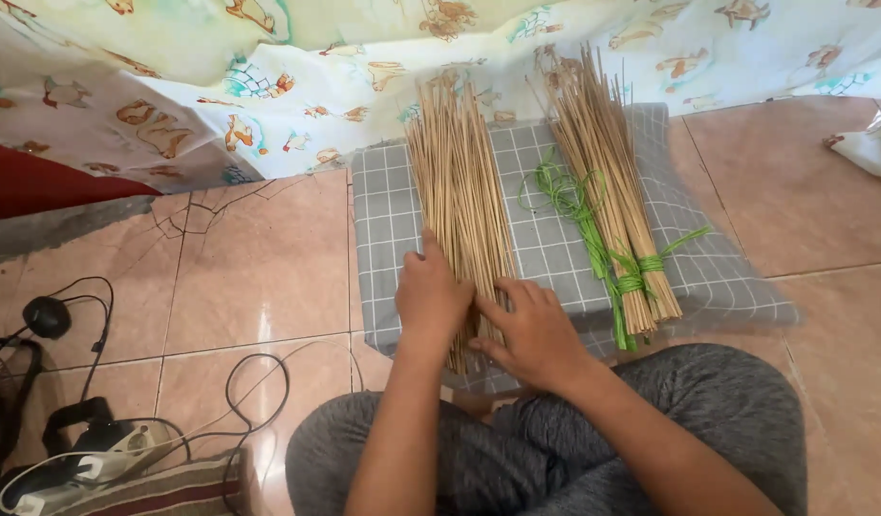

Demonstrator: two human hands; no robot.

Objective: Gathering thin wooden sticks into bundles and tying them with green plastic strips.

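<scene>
Hands, left (431, 298) and right (534, 334), lie flat together on loose thin straw-coloured sticks (457, 196).

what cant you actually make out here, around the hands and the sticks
Head view only:
- Lower ends of the loose stick bundle: covered by the left hand and right hand.
- Whether those sticks are tied: hidden under the hands.
- Tied bundle: its tips blend into the patterned cloth.
- Power strip: cut off by the frame's corner.
</scene>
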